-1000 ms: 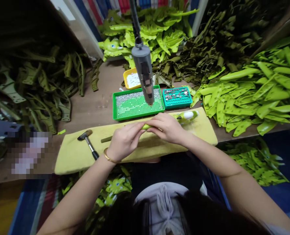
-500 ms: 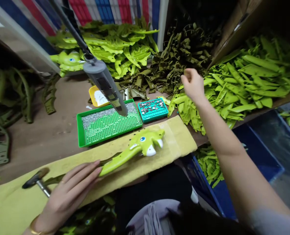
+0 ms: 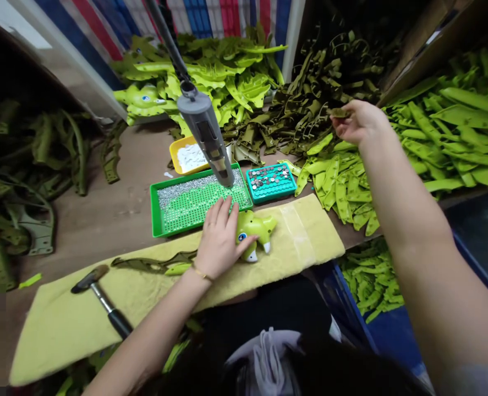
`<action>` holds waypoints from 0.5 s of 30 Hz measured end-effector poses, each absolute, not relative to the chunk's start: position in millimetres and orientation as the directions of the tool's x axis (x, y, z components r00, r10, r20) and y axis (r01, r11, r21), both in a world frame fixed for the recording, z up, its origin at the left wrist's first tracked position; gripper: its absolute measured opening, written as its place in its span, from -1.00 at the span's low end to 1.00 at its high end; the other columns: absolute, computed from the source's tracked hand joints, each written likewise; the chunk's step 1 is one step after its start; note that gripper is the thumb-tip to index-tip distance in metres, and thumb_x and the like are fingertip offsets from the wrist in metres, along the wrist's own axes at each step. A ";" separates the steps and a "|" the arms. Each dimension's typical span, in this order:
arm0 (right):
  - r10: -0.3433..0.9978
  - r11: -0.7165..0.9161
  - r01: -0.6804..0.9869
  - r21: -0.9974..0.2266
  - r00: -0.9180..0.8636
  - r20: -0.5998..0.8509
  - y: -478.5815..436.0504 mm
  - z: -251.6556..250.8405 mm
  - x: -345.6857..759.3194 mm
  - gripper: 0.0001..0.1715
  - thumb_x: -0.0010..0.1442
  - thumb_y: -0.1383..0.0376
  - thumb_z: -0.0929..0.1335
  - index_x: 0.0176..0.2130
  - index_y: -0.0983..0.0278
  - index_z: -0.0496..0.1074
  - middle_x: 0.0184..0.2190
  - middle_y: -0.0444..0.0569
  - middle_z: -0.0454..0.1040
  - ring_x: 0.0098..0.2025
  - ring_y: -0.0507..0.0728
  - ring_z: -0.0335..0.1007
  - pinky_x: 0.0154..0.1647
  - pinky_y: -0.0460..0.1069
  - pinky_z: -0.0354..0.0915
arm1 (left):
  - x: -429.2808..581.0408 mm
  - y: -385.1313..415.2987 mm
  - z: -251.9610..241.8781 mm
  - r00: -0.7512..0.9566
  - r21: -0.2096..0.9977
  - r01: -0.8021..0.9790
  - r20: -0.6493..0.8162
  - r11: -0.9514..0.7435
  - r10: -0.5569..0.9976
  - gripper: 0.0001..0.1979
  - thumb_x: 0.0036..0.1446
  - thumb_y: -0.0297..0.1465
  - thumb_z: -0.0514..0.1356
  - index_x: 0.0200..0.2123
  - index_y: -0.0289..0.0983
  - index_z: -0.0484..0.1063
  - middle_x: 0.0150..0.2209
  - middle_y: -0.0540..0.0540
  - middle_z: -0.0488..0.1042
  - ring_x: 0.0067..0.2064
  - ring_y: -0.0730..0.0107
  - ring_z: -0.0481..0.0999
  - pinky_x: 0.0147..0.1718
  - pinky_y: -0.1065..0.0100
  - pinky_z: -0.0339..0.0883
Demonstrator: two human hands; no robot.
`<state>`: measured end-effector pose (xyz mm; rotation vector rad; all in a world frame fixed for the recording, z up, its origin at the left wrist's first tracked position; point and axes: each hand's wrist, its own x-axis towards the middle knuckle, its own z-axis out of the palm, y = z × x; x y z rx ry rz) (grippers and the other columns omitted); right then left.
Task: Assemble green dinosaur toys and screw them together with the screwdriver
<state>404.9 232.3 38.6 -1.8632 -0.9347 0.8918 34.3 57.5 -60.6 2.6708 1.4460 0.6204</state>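
A bright green dinosaur-like toy head (image 3: 264,223) with a blue eye and white tusk-like parts lies on a yellow cloth pad. My left hand (image 3: 221,239) rests over its left side, fingers stretched and thumb apart beside the eye. Under that wrist runs a long dark olive plastic part (image 3: 153,263), with a bit of bright green showing. My right hand (image 3: 361,122) is at the olive pile, its fingers closed on a small dark olive plastic piece (image 3: 340,113). A hammer (image 3: 101,297) with a black grip lies left of my left arm.
An electric screwdriver (image 3: 208,137) hangs over a green tray of screws (image 3: 155,212). Beside it are a teal tray (image 3: 272,193) with small round metal pieces and a yellow dish (image 3: 175,159). Piles of green parts (image 3: 454,126) and olive parts (image 3: 310,104) surround the pad (image 3: 322,236).
My left hand has moved right, from the long parts onto the toy head. My right hand has gone from a curled pose to showing a small olive piece. The view has shifted.
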 end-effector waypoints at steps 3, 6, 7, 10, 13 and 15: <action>0.902 -0.273 0.059 -0.960 0.362 -0.234 156.0 17.7 380.5 -0.99 0.12 0.29 0.29 -0.35 0.16 0.30 -0.08 -0.02 0.53 -0.08 0.08 0.48 -0.21 0.02 0.45 | 53.7 63.8 -61.5 0.451 0.275 0.819 0.232 -0.503 0.862 -0.39 0.07 -0.07 0.28 0.01 -0.44 0.34 0.26 -0.55 0.17 0.35 -0.33 0.05 0.25 -0.24 0.04; 0.952 -0.168 -0.193 -0.967 0.223 -0.210 87.0 -28.8 332.1 -0.67 -0.09 0.24 0.48 -0.29 0.16 0.37 -0.17 -0.13 0.55 -0.20 0.08 0.49 -0.24 0.04 0.44 | 53.4 57.8 -51.9 0.493 0.394 0.755 0.186 -0.525 0.850 -0.48 0.01 -0.09 0.34 -0.11 -0.34 0.34 0.21 -0.46 0.26 0.29 -0.16 0.21 0.19 -0.07 0.23; 0.955 -0.151 -0.249 -0.957 0.212 -0.206 70.5 -43.8 314.7 -0.62 -0.15 0.26 0.51 -0.29 0.15 0.38 -0.23 -0.17 0.56 -0.24 0.07 0.49 -0.24 0.02 0.44 | 52.8 53.9 -46.9 0.510 0.415 0.735 0.185 -0.537 0.840 -0.51 0.00 -0.12 0.36 -0.14 -0.31 0.33 0.19 -0.41 0.30 0.24 -0.09 0.29 0.14 -0.01 0.29; 0.980 -0.053 -0.322 -0.945 0.164 -0.111 42.6 -71.2 276.0 -0.60 -0.18 0.34 0.54 -0.33 0.16 0.37 -0.31 -0.24 0.58 -0.21 0.04 0.52 -0.09 0.00 0.42 | 54.9 42.2 -31.5 0.536 0.403 0.721 0.190 -0.563 0.822 -0.53 -0.03 -0.20 0.39 -0.13 -0.26 0.32 0.06 -0.28 0.41 0.09 0.01 0.43 0.03 0.06 0.38; 0.996 -0.077 -0.318 -0.945 -0.062 -0.060 35.0 -71.9 269.4 -0.60 -0.08 0.33 0.52 -0.22 0.13 0.39 -0.27 -0.21 0.59 -0.14 0.07 0.54 0.00 0.03 0.40 | 59.9 34.7 -22.4 0.556 0.365 0.733 0.162 -0.573 0.815 -0.33 -0.07 -0.20 0.42 0.05 -0.30 0.26 -0.03 -0.26 0.43 0.02 -0.01 0.44 -0.04 0.04 0.40; 0.973 -0.137 -0.278 -0.951 -0.216 -0.077 32.5 -67.0 277.1 -0.64 0.05 0.24 0.48 -0.13 0.13 0.41 -0.21 -0.14 0.60 -0.10 0.10 0.53 0.03 0.07 0.39 | 61.7 32.6 -20.3 0.566 0.350 0.739 0.142 -0.576 0.812 -0.31 -0.07 -0.17 0.41 0.05 -0.34 0.25 -0.03 -0.28 0.42 0.01 -0.04 0.43 -0.07 0.03 0.40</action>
